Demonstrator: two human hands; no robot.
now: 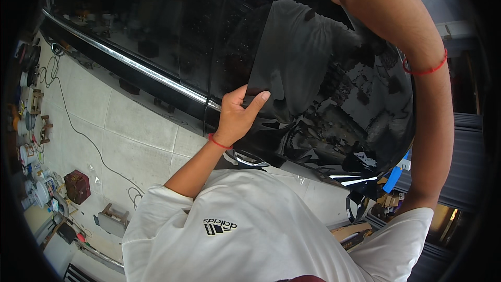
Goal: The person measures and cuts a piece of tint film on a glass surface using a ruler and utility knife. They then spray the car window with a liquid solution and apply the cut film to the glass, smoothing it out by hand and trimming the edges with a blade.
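A dark, glossy, see-through film (297,55) stretches over the rear part of a black car (229,36), with reflections and wrinkles across it. My left hand (235,117) is at the film's lower left edge, thumb on top and the other fingers partly hidden, pinching it. At the upper right, my right hand (383,8) is closed around a dark edge of the sheet, fingers curled and partly out of sight. Droplets dot the dark glass to the left of the film. Both wrists carry a thin red band.
A chrome strip (125,65) runs along the car's side. On the pale tiled floor (141,125) lies a dark cable (86,136). A dark red box (78,186), a grey stool (111,220) and cluttered containers stand at the left. Boxes and a blue item (392,179) are at the right.
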